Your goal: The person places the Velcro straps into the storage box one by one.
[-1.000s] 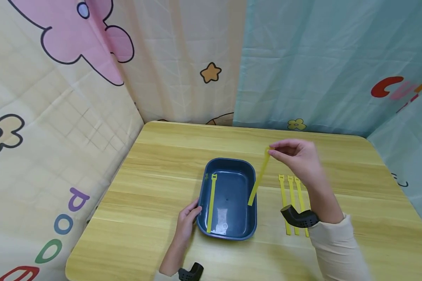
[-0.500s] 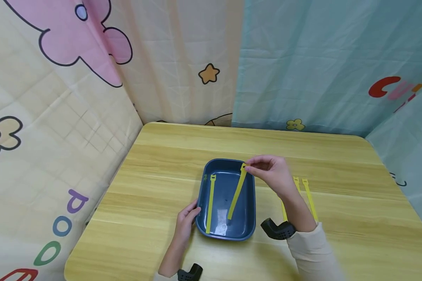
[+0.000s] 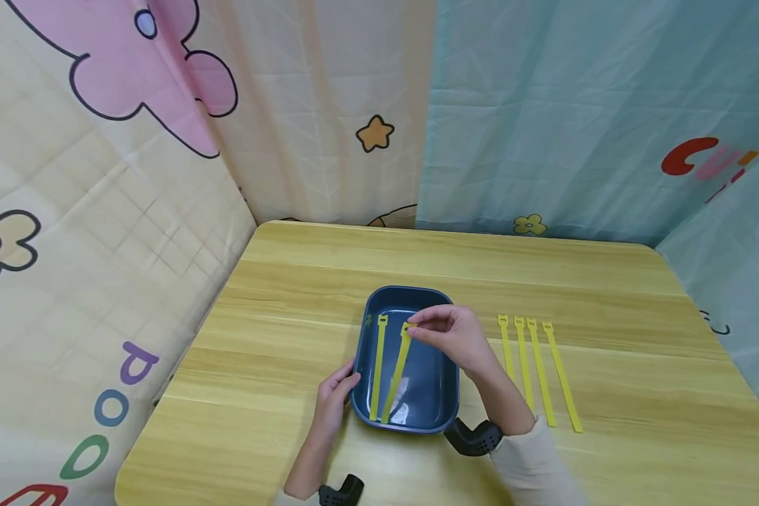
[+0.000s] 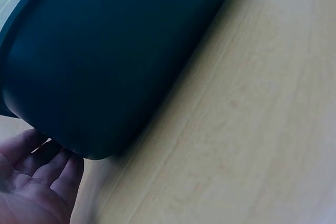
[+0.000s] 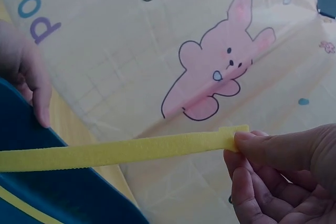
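Note:
My right hand [image 3: 455, 339] pinches the slotted head of a yellow hook-and-loop cable tie [image 3: 396, 372] between thumb and fingertips. The strap slants down inside a dark blue plastic tub [image 3: 431, 385], its lower end near the front wall. In the right wrist view the tie [image 5: 131, 148] stretches from the fingertips across the tub's rim. Along the tub's left side lies another yellow cable tie [image 3: 378, 365], head toward the back. My left hand [image 3: 335, 393] grips the tub's left rim; the left wrist view shows its fingers [image 4: 55, 169] at the tub's outer wall.
Several yellow cable ties [image 3: 537, 365] lie side by side on the wooden table [image 3: 639, 351], right of the tub and partly behind the right forearm. Printed curtains [image 3: 329, 105] hang along the back and sides. Black wrist cameras [image 3: 474, 437] sit on both wrists.
My right hand has carried the cable tie leftward and down from beyond the tub's right rim to inside it, beside the lying tie. The left hand stays at the rim.

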The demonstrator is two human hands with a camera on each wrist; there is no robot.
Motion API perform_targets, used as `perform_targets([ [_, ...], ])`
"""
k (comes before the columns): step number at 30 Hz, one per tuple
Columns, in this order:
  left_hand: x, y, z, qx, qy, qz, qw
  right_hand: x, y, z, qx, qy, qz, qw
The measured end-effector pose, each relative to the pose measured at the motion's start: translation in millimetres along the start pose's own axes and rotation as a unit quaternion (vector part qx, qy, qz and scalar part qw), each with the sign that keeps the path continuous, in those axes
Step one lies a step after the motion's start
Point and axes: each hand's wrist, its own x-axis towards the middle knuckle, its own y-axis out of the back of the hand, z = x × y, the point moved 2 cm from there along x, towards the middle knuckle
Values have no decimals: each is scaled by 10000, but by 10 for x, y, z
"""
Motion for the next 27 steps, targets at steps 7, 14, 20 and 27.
perform_targets([
  [7,-4,-10,55,-280,210,-21,9994,228,-15,384,-195,-491,42,9986],
  [14,2,-8,38,-182,59,-60,9998,456,-28,642,-457,-686,111,9965],
  [20,1,-8,36,4,-113,-103,9999,596,-53,752,-773,-853,191,9932],
  [27,-6,-16,79,-297,251,-73,9992,742,-99,853,-1036,-999,156,9895],
])
